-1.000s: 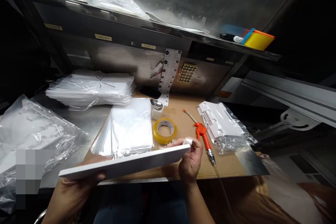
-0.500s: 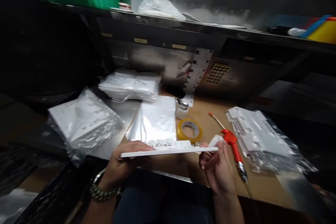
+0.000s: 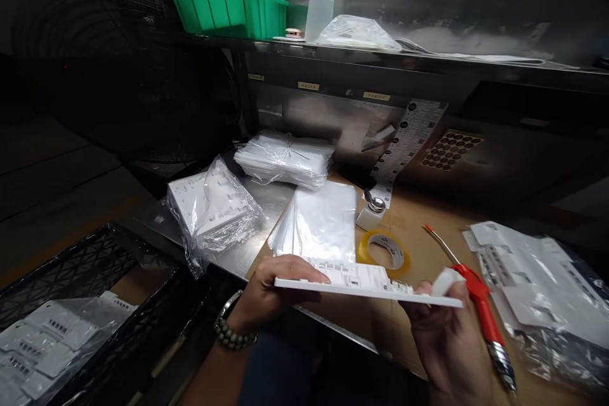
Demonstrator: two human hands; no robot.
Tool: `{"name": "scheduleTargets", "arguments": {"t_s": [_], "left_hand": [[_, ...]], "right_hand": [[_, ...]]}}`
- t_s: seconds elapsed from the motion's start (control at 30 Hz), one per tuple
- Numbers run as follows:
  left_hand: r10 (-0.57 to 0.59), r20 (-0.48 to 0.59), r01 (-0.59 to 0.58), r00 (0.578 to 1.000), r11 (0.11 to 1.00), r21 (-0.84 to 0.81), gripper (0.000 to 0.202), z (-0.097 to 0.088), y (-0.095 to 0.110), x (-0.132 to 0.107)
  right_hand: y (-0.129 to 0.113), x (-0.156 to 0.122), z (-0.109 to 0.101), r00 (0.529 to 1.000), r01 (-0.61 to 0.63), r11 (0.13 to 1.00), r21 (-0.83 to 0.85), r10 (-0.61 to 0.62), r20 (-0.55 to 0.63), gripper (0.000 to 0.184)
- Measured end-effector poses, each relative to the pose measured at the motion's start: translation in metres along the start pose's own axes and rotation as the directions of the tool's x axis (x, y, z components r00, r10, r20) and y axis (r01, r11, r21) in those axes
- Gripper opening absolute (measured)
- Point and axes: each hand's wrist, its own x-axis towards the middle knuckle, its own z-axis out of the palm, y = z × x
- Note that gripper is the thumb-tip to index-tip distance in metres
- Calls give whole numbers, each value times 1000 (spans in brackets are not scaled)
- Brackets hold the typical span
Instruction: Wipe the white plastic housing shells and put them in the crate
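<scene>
Between my two hands is a thin white plastic panel [image 3: 364, 290], seen nearly edge-on, with small moulded clips and ribs along its upper side. My left hand [image 3: 278, 285] grips its left end, thumb on top and fingers beneath. At the other end, my right hand [image 3: 445, 342] is closed on the panel, partly hidden under it. A small white piece [image 3: 446, 281], perhaps a folded wipe, sticks up by the right fingers. Just beyond the panel lie a roll of yellow tape [image 3: 364, 248] and a fan of clear plastic bags [image 3: 323, 219].
A red air blow gun [image 3: 483, 304] lies right of my right hand, beside bagged white panels [image 3: 547, 273]. Left are a wrapped panel stack [image 3: 209, 203] and a black crate [image 3: 143, 254]. A dispenser bottle [image 3: 372, 212] stands behind the tape. Above runs a shelf with a green bin [image 3: 228, 13].
My view has swung left, so the bench things sit further right and the crate shows more. Both hands still hold the panel, now tilted slightly down to the right.
</scene>
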Motion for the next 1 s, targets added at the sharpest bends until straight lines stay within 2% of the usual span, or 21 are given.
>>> {"name": "scheduleTargets", "arguments": {"t_s": [0.1, 0.17, 0.23, 0.27, 0.33, 0.37, 0.4, 0.43, 0.47, 0.53, 0.57, 0.6, 0.7, 0.8, 0.83, 0.93, 1.0], "left_hand": [[24, 7, -24, 1000, 1000, 7, 16, 0, 1, 0], [52, 9, -52, 999, 998, 38, 17, 0, 3, 1], [81, 4, -81, 997, 991, 107, 20, 2, 7, 2], [97, -3, -95, 995, 984, 148, 23, 3, 9, 3], [119, -22, -111, 993, 967, 231, 28, 6, 13, 3], [132, -29, -119, 991, 954, 274, 30, 8, 14, 2], [147, -31, -129, 989, 939, 318, 32, 10, 15, 2], [161, -28, -140, 987, 922, 360, 34, 13, 15, 1], [176, -23, -153, 984, 904, 398, 34, 16, 14, 0], [203, -18, -172, 979, 870, 463, 32, 20, 13, -1], [212, -22, -174, 977, 853, 491, 31, 22, 12, -1], [223, -31, -175, 974, 837, 518, 31, 24, 11, -1], [232, -57, -162, 971, 815, 556, 31, 25, 11, 0], [228, -72, -153, 971, 823, 548, 30, 25, 10, 0], [230, -76, -152, 970, 822, 549, 30, 25, 9, 1], [235, -82, -153, 968, 823, 548, 29, 26, 8, 2], [236, -85, -156, 968, 832, 532, 29, 27, 7, 2]], "right_hand": [[0, 3, -2, 1000, -1, 1000, 1, 1, 30, 35], [-2, 6, -4, 998, 38, 997, -61, -35, 44, 35], [-7, 6, -3, 973, 219, 957, -193, -229, -32, 37], [-9, 3, 0, 923, 331, 900, -284, -371, -99, 39], [-13, -11, 12, 760, 497, 728, -472, -628, -170, 36], [-13, -22, 21, 707, 536, 646, -544, -695, -129, 29], [-12, -33, 31, 687, 577, 566, -589, -726, -25, 22], [-10, -45, 43, 680, 636, 490, -596, -720, 135, 14], [-7, -56, 54, 648, 713, 414, -566, -697, 307, 10], [-1, -72, 75, 542, 832, 310, -460, -634, 552, 19], [2, -77, 84, 497, 863, 279, -421, -616, 611, 24], [5, -81, 91, 472, 878, 262, -400, -606, 640, 26], [11, -86, 101, 451, 890, 250, -382, -608, 653, 23], [14, -87, 104, 401, 915, 237, -327, -635, 660, 22], [14, -86, 104, 399, 915, 229, -332, -636, 660, 22], [14, -85, 104, 442, 889, 208, -409, -625, 643, 22], [14, -83, 104, 432, 893, 205, -401, -640, 635, 22]]}}
